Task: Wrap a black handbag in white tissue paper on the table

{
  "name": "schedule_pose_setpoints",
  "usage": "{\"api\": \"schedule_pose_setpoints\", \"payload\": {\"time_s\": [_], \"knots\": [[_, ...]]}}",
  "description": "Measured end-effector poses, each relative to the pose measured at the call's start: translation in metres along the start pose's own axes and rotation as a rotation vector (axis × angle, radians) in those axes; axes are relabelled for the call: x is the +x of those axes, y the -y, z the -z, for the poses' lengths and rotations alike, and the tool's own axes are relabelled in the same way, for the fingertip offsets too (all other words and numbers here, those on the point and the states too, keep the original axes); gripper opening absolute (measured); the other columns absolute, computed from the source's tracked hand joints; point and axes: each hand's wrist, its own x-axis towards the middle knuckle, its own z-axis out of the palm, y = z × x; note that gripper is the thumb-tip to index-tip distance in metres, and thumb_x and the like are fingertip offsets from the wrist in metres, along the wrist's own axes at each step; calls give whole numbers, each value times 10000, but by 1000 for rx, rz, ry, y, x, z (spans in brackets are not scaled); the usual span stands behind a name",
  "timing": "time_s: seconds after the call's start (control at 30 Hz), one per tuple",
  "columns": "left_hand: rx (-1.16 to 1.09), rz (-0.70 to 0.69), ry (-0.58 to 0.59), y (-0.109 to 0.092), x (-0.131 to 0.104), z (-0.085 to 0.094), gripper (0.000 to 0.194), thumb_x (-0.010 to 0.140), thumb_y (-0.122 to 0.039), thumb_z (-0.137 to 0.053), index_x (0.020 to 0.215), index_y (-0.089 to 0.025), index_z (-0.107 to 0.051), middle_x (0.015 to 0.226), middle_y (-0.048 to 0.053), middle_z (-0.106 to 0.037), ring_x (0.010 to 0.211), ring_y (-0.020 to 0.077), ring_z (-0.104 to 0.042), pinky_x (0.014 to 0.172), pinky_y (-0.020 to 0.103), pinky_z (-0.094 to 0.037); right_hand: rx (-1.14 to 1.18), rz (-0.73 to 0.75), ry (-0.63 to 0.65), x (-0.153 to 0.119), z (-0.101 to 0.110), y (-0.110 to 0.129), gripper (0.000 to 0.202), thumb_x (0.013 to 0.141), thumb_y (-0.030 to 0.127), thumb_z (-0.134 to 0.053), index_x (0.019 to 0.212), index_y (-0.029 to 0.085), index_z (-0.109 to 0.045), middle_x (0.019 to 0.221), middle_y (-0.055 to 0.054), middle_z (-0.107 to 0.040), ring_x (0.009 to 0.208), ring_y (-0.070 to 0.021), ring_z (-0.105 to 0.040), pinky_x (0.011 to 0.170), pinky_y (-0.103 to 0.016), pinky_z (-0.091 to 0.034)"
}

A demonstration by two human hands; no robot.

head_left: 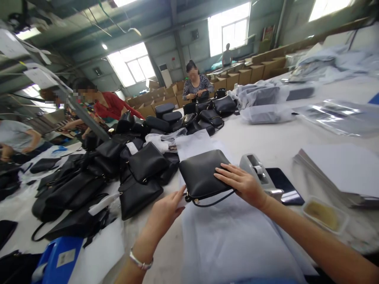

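A small black leather bag (199, 173) lies flat on a sheet of white tissue paper (231, 236) in front of me. My right hand (241, 183) rests on the bag's right lower corner, fingers spread flat on it. My left hand (166, 211) reaches in from below, fingertips touching the bag's left lower edge by the metal ring and thin strap (207, 204). A bracelet sits on my left wrist.
A heap of black bags (97, 173) fills the table to the left and rear. A tape dispenser (257, 169), a phone (284, 185), a small tray (322, 213) and stacked paper (340, 169) lie right. Other people work at the far side. Cardboard boxes line the back.
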Motion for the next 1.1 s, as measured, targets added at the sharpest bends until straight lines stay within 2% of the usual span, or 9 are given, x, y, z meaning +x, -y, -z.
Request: {"api": "schedule_pose_setpoints", "payload": {"time_s": [0.17, 0.33, 0.4, 0.5, 0.63, 0.8, 0.9, 1.0, 1.1], "knots": [[-33, 43, 136, -9, 15, -42, 700, 808, -84, -626, 1456, -271, -441, 1228, 109, -674, 1094, 278, -648, 927, 333, -489, 4, 14, 42, -43, -37, -17, 565, 962, 40, -330, 1465, 276, -435, 1432, -30, -518, 1423, -222, -332, 1149, -501, -379], [-270, 45, 190, 13, 2, -76, 707, 797, -141, -654, 1450, -316, -447, 1269, 77, -667, 1139, 295, -639, 959, 374, -498, 31, -14, 124, -66, -49, -14, 599, 951, 19, -331, 1471, 302, -421, 1436, -18, -512, 1423, -219, -320, 1149, -502, -371], [-388, 97, 119, 19, -2, -73, 523, 855, -258, -629, 1369, -315, -554, 1272, 57, -668, 1162, 290, -630, 995, 388, -489, 44, -23, 134, -69, -49, -13, 637, 925, -9, -320, 1473, 300, -417, 1439, -18, -507, 1425, -215, -310, 1147, -492, -368], [-460, 204, -121, 10, 4, -58, 374, 964, -358, -452, 1269, -265, -647, 1276, 70, -664, 1206, 272, -604, 1052, 414, -462, 77, -40, 163, -72, -51, -13, 681, 887, -35, -323, 1464, 308, -432, 1437, -16, -507, 1423, -209, -309, 1156, -478, -345], [-408, 27, -293, -27, 27, -53, 444, 964, -365, -469, 1397, -282, -529, 1477, 59, -489, 1393, 278, -413, 1160, 473, -345, 182, -101, 312, -68, -43, -16, 752, 821, -53, -352, 1461, 335, -432, 1468, -16, -470, 1434, -217, -286, 1173, -514, -287], [-205, -126, -224, -55, 46, -98, 707, 868, -305, -615, 1513, -295, -326, 1609, 52, -222, 1477, 367, -195, 1121, 630, -341, 424, -217, 626, -24, 9, -22, 615, 813, 199, -664, 1402, 322, -535, 1502, -43, -434, 1413, -305, -343, 1136, -489, -380], [-89, -129, -299, -55, 46, -122, 757, 865, -268, -593, 1541, -276, -251, 1614, 65, -192, 1474, 372, -201, 1085, 617, -403, 423, -360, 441, 24, 20, -46, 454, 886, 366, -651, 1331, 285, -611, 1349, -50, -599, 1266, -261, -544, 1110, -407, -426], [-41, -129, -392, -52, 46, -133, 776, 843, -250, -601, 1541, -267, -260, 1606, 58, -223, 1466, 366, -238, 1072, 586, -434, 361, -660, 184, 76, -13, -97, 410, 877, 337, -653, 1279, 257, -645, 1322, -45, -619, 1125, -243, -637, 1033, -366, -490], [-45, -118, -458, -51, 50, -138, 762, 809, -263, -628, 1514, -262, -339, 1584, 54, -289, 1441, 369, -302, 1048, 573, -463, 325, -838, 135, 120, -69, -156, 559, 820, 279, -705, 1348, 152, -577, 1336, -147, -593, 1185, -307, -600, 1026, -413, -482]]}}
